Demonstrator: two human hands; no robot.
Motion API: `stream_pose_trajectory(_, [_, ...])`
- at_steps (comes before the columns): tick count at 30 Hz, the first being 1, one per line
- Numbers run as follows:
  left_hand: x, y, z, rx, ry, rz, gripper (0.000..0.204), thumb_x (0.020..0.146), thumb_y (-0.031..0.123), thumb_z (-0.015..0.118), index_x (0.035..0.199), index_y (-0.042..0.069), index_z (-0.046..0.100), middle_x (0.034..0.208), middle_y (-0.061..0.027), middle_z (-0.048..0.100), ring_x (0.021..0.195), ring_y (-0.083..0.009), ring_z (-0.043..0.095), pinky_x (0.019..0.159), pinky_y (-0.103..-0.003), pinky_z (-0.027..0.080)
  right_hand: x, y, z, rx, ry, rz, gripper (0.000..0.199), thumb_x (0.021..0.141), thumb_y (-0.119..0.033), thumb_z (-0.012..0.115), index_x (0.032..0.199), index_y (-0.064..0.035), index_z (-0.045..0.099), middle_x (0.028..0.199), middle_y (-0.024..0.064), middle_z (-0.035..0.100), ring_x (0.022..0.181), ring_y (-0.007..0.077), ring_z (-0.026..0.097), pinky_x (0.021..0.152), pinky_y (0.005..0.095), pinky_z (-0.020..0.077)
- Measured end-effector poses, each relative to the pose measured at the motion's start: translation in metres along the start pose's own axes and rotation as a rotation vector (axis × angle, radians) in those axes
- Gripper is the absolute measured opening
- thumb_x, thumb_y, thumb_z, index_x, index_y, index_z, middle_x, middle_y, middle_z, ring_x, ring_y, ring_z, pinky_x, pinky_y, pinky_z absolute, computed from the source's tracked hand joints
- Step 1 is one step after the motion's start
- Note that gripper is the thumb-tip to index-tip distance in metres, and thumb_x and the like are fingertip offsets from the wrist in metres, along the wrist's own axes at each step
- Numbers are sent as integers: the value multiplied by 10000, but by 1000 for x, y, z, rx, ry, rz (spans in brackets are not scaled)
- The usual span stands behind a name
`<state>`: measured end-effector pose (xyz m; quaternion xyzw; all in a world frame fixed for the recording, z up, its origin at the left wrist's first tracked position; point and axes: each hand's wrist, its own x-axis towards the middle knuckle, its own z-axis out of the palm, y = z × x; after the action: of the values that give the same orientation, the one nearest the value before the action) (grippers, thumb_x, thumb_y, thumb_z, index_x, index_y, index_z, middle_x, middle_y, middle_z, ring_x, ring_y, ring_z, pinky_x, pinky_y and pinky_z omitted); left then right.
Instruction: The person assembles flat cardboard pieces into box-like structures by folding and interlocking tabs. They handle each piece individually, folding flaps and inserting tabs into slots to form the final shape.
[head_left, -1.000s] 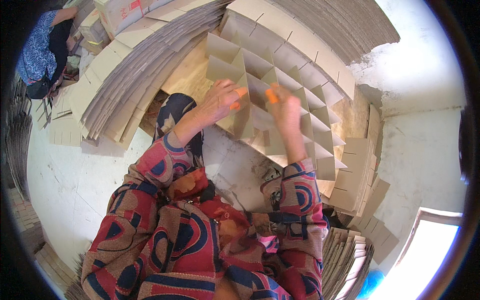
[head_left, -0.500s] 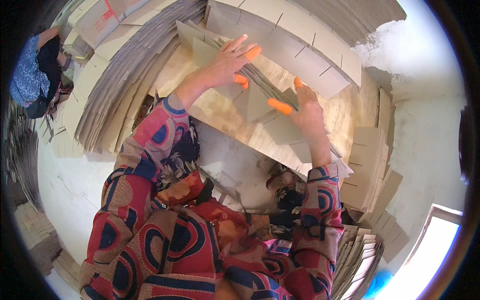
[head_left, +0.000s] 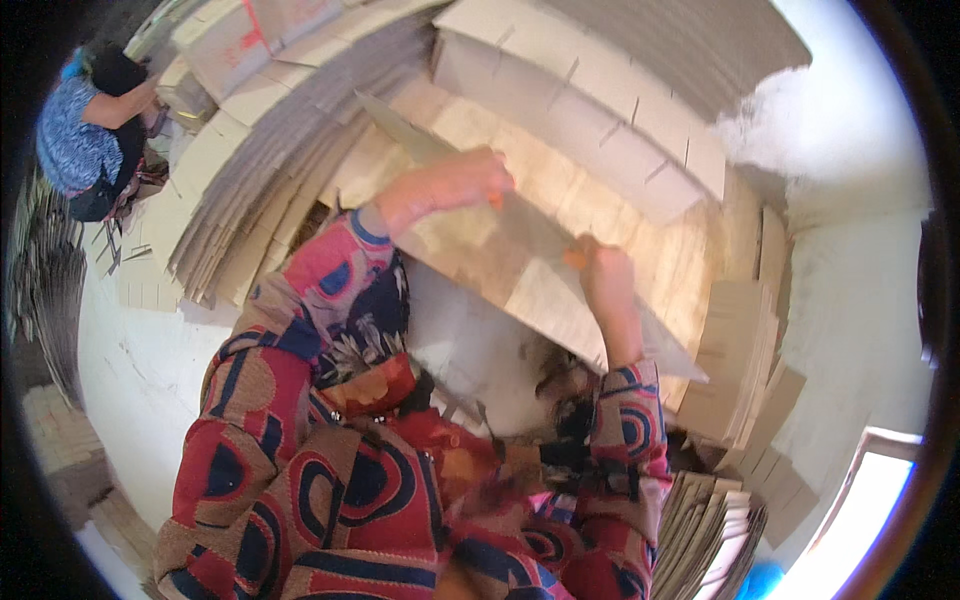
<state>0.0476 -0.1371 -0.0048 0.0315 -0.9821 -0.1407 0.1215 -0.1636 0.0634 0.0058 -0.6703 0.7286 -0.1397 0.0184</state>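
Observation:
A flattened cardboard divider (head_left: 520, 270) lies tilted in front of me, its long edge running from upper left to lower right. My left hand (head_left: 450, 185) grips its upper left part, fingers curled over the edge. My right hand (head_left: 600, 275) holds the lower right part, with an orange-tipped finger on the board. Both sleeves are red with dark patterned shapes. Beyond the divider lies a pile of slotted cardboard strips (head_left: 600, 110).
Stacks of flat cardboard sheets (head_left: 260, 170) fan out at the left, more piles (head_left: 740, 370) stand at the right and lower right (head_left: 700, 530). Another person in a blue top (head_left: 85, 140) crouches at the far upper left. White floor (head_left: 140, 350) shows at the left.
The open grid of cardboard cells has been collapsed flat between my hands. My view has moved closer, and my hands have shifted from the cell tops to the flattened board's edges.

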Motion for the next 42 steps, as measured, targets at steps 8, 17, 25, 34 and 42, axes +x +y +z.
stream_pose_trajectory(8, [-53,77,-120,587,645,7,295,726,93,625,1002,-10,644,898,-100,623,828,-239,575,710,-357,468,-41,-34,-108,-487,670,-132,435,880,-124,651,1290,-65,518,1181,136,600,1117,282,577,1007,452,429])
stream_pose_trajectory(17, [-240,-31,-154,1082,509,-709,447,762,102,646,1185,-24,576,1155,-136,611,1014,-310,560,860,-414,438,-103,50,-115,-580,498,143,302,900,-163,638,1174,-40,607,1098,118,646,1025,291,598,913,423,452])
stream_pose_trajectory(25, [-170,12,-108,591,540,-568,529,769,241,738,1213,4,574,1125,-170,627,1045,-361,552,882,-444,429,-173,122,-108,-598,371,655,230,896,-147,605,1113,-76,630,984,110,663,931,289,612,809,428,466])
stream_pose_trajectory(34, [-117,69,12,206,127,-388,413,718,177,772,1062,-4,632,817,-175,642,796,-373,583,729,-429,464,-248,227,-79,-659,425,1090,431,818,-280,694,1193,-125,547,1140,95,573,1144,292,501,901,459,422])
stream_pose_trajectory(42, [-115,65,8,79,180,-584,265,771,138,740,989,1,683,793,-192,642,716,-362,614,625,-411,495,-252,220,-90,-601,359,1195,571,743,-349,773,1189,-96,521,1144,115,573,1143,316,498,874,508,394])
